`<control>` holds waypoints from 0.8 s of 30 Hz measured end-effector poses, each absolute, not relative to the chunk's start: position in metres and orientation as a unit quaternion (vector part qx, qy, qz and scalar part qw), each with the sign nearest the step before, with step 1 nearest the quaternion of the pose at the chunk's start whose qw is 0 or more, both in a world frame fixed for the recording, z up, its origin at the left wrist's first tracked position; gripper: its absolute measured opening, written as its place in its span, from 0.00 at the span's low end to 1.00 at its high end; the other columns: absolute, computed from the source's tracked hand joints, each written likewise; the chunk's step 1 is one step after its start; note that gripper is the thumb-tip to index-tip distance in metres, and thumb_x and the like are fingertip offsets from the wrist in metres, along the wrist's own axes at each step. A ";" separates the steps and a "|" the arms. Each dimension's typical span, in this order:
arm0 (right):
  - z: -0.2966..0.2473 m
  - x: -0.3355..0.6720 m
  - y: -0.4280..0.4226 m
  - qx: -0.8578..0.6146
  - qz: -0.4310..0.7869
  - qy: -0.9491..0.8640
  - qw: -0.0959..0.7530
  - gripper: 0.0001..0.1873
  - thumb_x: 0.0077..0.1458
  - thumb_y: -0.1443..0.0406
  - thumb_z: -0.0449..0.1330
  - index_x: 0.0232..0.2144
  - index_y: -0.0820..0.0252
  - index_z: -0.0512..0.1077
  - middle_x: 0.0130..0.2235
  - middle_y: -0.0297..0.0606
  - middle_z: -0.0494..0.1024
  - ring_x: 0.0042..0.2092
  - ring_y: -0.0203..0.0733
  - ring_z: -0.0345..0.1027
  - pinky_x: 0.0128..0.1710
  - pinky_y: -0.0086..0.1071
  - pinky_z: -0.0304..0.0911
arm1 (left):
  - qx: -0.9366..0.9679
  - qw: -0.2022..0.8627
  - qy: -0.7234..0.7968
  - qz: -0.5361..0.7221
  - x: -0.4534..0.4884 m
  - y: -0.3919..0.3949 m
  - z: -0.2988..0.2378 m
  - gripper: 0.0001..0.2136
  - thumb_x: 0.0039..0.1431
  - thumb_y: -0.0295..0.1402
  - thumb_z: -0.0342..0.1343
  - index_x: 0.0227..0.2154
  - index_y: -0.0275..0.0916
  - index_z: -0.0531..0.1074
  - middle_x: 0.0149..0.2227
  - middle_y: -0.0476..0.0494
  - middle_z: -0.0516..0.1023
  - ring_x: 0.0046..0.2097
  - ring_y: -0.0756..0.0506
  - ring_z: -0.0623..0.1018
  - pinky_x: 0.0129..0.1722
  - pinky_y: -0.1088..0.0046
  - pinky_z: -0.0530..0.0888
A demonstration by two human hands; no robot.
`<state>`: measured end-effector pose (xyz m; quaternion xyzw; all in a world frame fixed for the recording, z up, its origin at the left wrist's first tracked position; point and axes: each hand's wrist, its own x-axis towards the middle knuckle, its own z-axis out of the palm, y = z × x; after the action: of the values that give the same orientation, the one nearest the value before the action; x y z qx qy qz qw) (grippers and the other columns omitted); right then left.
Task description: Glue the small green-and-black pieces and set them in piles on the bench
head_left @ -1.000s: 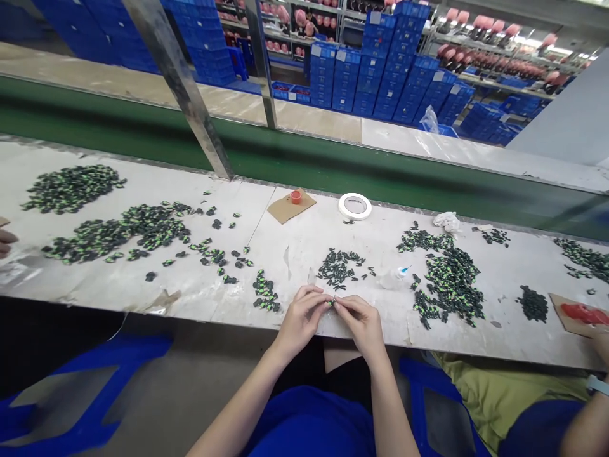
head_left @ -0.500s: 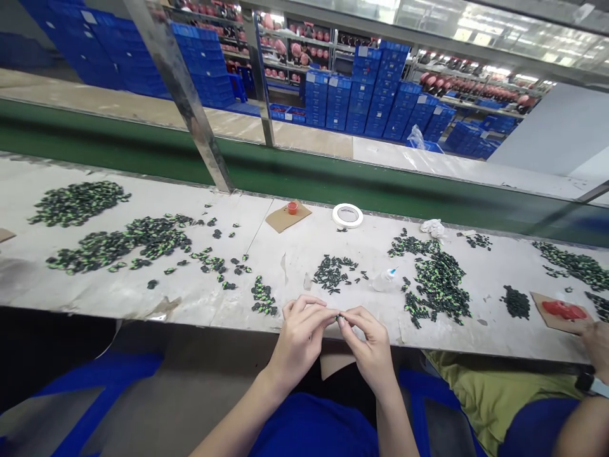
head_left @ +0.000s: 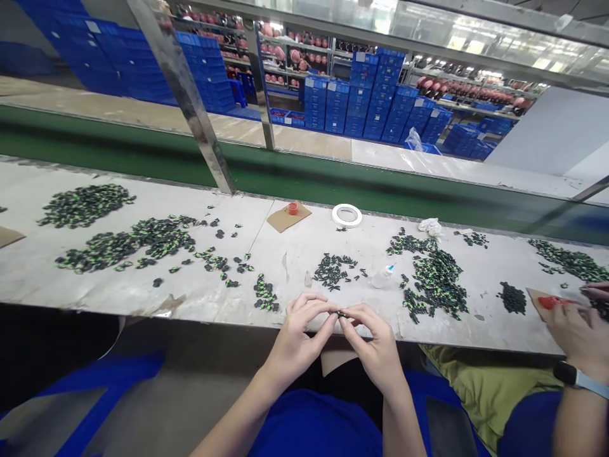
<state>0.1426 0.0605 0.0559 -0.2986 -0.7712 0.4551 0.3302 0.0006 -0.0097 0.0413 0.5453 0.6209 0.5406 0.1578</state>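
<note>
The left hand point(head_left: 302, 330) and right hand point(head_left: 373, 339) share a pinching grip on one small part point(head_left: 341, 313) at the counter's point(head_left: 200, 301) near edge. Beyond lie dark pieces point(head_left: 330, 271), a bottle point(head_left: 382, 277) to their right, tape point(head_left: 337, 218) at the far side.

**Small dark part point(head_left: 341, 314), held**

Touched with green and mostly covered, it sits at five o'clock from the view's centre, pinched between left hand point(head_left: 303, 327) and right hand point(head_left: 375, 339); exact shape too small to tell.
</note>
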 end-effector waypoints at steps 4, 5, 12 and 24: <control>0.059 0.143 0.055 -0.301 0.425 -0.781 0.344 0.07 0.59 0.65 0.56 0.34 0.57 0.74 0.34 0.38 0.77 0.35 0.38 0.70 0.34 0.29 0.67 | 0.559 0.169 0.611 0.535 0.000 -0.013 0.049 0.06 0.58 0.30 0.54 0.35 0.41 0.76 0.34 0.43 0.80 0.45 0.42 0.75 0.46 0.63 0.71; 0.059 0.143 0.054 -0.301 0.414 -0.784 0.350 0.07 0.59 0.65 0.55 0.34 0.58 0.74 0.34 0.37 0.77 0.34 0.38 0.70 0.34 0.29 0.66 | 0.561 0.168 0.609 0.535 0.000 -0.014 0.050 0.07 0.58 0.30 0.54 0.35 0.40 0.76 0.34 0.43 0.80 0.45 0.42 0.74 0.46 0.63 0.71; 0.049 0.135 0.052 -0.293 0.391 -0.776 0.399 0.05 0.57 0.67 0.55 0.31 0.58 0.71 0.31 0.36 0.75 0.34 0.38 0.70 0.34 0.30 0.66 | 0.516 0.141 0.675 0.508 0.007 -0.018 0.056 0.06 0.55 0.29 0.55 0.32 0.43 0.78 0.35 0.45 0.81 0.43 0.42 0.76 0.44 0.63 0.69; 0.040 0.140 0.062 -0.358 0.470 -0.711 0.382 0.07 0.52 0.63 0.58 0.25 0.59 0.73 0.28 0.35 0.76 0.31 0.38 0.68 0.32 0.30 0.63 | 0.486 0.231 0.633 0.557 0.010 -0.006 0.039 0.07 0.55 0.32 0.57 0.33 0.42 0.79 0.35 0.43 0.79 0.42 0.43 0.77 0.42 0.66 0.73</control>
<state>0.1398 0.0616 0.0401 -0.3580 -0.7106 0.4703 0.3817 0.0095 -0.0061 0.0386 0.4857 0.6327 0.5572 0.2310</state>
